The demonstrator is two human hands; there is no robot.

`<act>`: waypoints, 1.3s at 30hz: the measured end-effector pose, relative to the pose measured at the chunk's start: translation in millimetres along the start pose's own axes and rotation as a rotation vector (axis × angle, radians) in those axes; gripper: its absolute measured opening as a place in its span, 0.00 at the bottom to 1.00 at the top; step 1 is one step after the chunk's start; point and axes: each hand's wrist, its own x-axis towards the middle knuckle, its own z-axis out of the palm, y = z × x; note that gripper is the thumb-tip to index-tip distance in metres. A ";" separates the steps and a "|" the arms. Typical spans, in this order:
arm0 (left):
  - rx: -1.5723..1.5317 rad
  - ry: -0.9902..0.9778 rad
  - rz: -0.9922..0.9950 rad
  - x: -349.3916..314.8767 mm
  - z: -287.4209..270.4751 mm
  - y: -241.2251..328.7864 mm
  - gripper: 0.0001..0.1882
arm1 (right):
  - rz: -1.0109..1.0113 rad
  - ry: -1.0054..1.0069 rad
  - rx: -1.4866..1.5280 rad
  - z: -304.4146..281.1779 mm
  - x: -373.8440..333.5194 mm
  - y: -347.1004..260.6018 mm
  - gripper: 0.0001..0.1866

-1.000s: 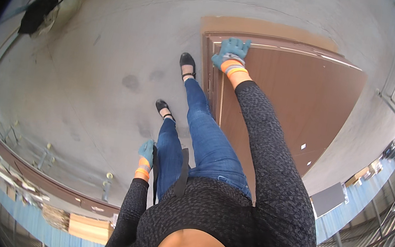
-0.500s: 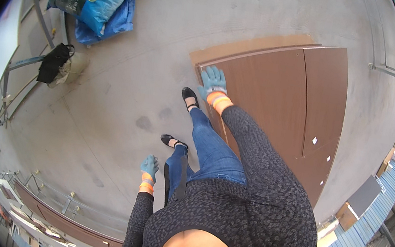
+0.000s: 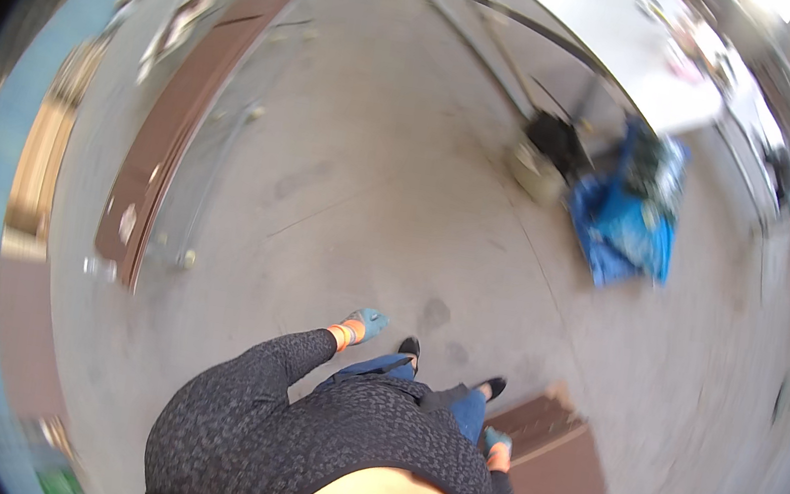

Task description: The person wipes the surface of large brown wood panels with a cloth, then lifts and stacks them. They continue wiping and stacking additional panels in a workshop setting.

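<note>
My left hand (image 3: pixel 367 324), in a blue-grey work glove with an orange cuff, hangs over the concrete floor just left of my feet. Nothing shows in it, but its fingers are too blurred to read. Low on the right, my right hand (image 3: pixel 497 437) in the same kind of glove is beside the brown panels (image 3: pixel 556 482) stacked on the floor. Its fingers are small and smeared, and I cannot tell whether it touches the stack. My torso hides part of the panels.
Blue plastic sacks (image 3: pixel 626 219) lie on the floor at the upper right, with a black bag (image 3: pixel 558 146) beside them. Behind them stands a white-topped table (image 3: pixel 635 48) on metal legs. Long brown boards (image 3: pixel 194 108) rest on a rack at the left.
My view has swung left, so the sacks and panels now appear farther right. My right hand, earlier spread flat over the panels' edge, now hangs close by my side.
</note>
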 end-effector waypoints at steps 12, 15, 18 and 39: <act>-0.275 0.494 -0.606 -79.8 -167.9 -226.8 0.26 | -0.181 -0.215 -0.436 17.5 11.5 -359.0 0.25; -0.352 0.492 -0.454 -32.1 -212.0 -181.5 0.29 | -0.236 -0.142 -0.477 23.4 133.5 -396.6 0.25; -0.418 0.600 -0.533 -27.5 -240.0 -194.8 0.28 | -0.519 -0.227 -0.622 62.6 196.6 -516.6 0.24; -0.732 1.079 -1.067 7.7 -366.9 -352.9 0.34 | -1.050 -0.747 -0.990 549.4 10.2 -1271.2 0.20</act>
